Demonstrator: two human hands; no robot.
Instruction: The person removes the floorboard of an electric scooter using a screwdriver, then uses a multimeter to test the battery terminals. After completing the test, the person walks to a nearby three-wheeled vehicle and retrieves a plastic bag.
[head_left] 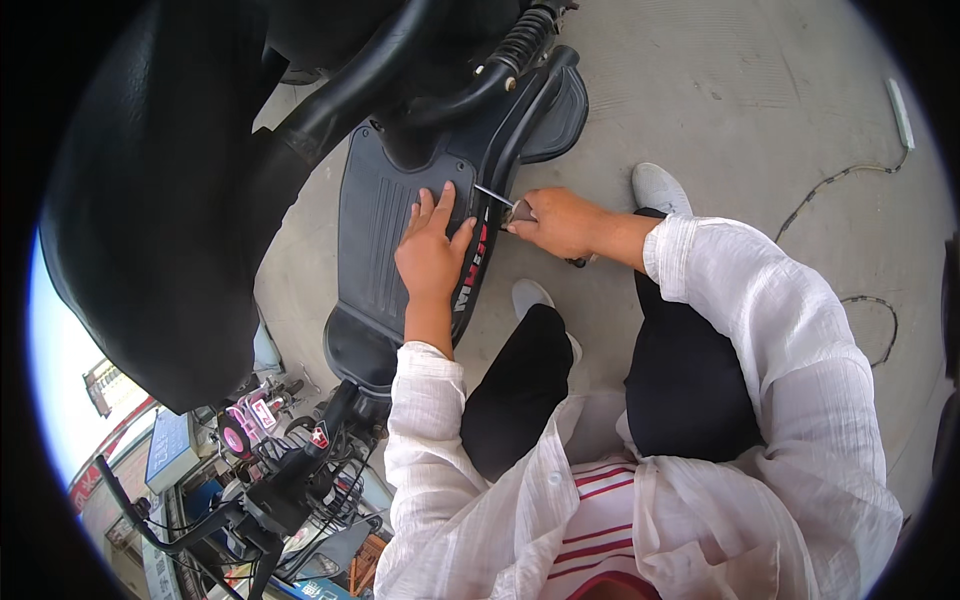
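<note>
My left hand lies palm down with fingers spread on the ribbed black footboard of a scooter. Closed around the handle of a screwdriver, my right hand is at the footboard's right side. The metal shaft points left, and its tip meets the footboard's edge just right of my left fingertips. Whether the tip sits in a screw or a seam is too small to tell. Along that edge runs a side strip with red and white lettering. Small round fastener holes show near the footboard's far end.
A large black seat-like part fills the upper left. A coil spring stands beyond the footboard. Handlebars and parked vehicles are at lower left. A striped cord with a pale bar lies on the concrete at right.
</note>
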